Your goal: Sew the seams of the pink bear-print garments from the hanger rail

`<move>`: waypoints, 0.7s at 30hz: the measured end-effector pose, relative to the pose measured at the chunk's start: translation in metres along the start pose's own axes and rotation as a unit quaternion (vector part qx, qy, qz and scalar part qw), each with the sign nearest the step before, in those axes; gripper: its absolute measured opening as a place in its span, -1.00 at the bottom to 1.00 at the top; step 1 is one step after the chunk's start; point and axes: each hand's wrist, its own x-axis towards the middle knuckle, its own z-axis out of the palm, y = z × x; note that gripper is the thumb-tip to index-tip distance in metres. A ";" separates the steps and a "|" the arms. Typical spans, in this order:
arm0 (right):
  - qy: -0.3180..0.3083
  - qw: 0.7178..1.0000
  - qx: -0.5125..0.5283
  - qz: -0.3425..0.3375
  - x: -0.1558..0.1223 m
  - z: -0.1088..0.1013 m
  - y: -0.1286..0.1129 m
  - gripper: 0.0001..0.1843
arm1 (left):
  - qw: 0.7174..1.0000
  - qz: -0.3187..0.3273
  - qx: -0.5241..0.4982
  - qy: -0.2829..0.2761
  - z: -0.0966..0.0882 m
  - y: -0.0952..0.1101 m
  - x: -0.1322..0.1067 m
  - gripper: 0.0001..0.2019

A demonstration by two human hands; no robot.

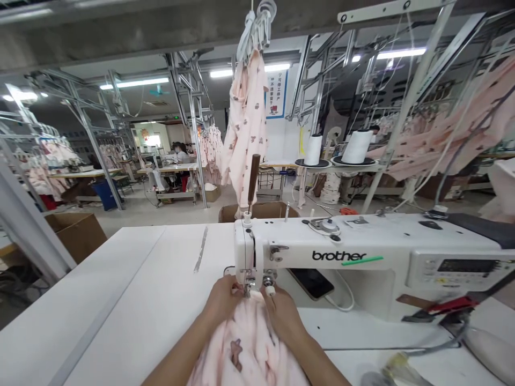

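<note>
Your left grip [219, 301] and right grip [282, 315] stand slightly apart, each closed on the pale pink printed garment [245, 343], which lies at the presser foot [250, 284] of the white Brother sewing machine [341, 252] on the white bench [120, 300].

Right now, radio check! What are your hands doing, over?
Left hand, right hand on pink printed fabric. Fabric at the needle of the Brother sewing machine. Phone lying on the table beyond the hands.
</note>
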 end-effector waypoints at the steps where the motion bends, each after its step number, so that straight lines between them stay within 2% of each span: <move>1: 0.000 1.000 0.001 -0.003 0.000 0.000 0.000 -0.44 | 1.000 0.002 -0.004 0.000 0.000 0.000 0.000 -0.84; 4: -0.002 1.000 0.006 -0.018 -0.001 -0.001 -0.002 -0.43 | 1.000 0.006 0.003 0.013 0.001 -0.002 -0.001 -0.84; 9: -0.014 0.999 -0.041 -0.011 0.002 0.000 -0.004 -0.70 | 0.998 0.052 -0.006 0.046 0.004 -0.004 -0.003 -0.77; 16: -0.018 0.997 -0.074 -0.029 0.001 0.002 -0.012 -0.71 | 0.999 0.021 0.001 0.044 0.003 0.004 -0.006 -0.74; 19: -0.042 0.996 -0.064 -0.047 -0.006 -0.007 -0.018 -0.81 | 1.000 0.026 0.004 0.010 -0.009 0.015 -0.025 -0.85; 21: -0.076 0.993 -0.005 -0.088 -0.016 -0.019 -0.029 -0.91 | 0.998 0.044 -0.012 -0.030 -0.022 0.025 -0.054 -0.88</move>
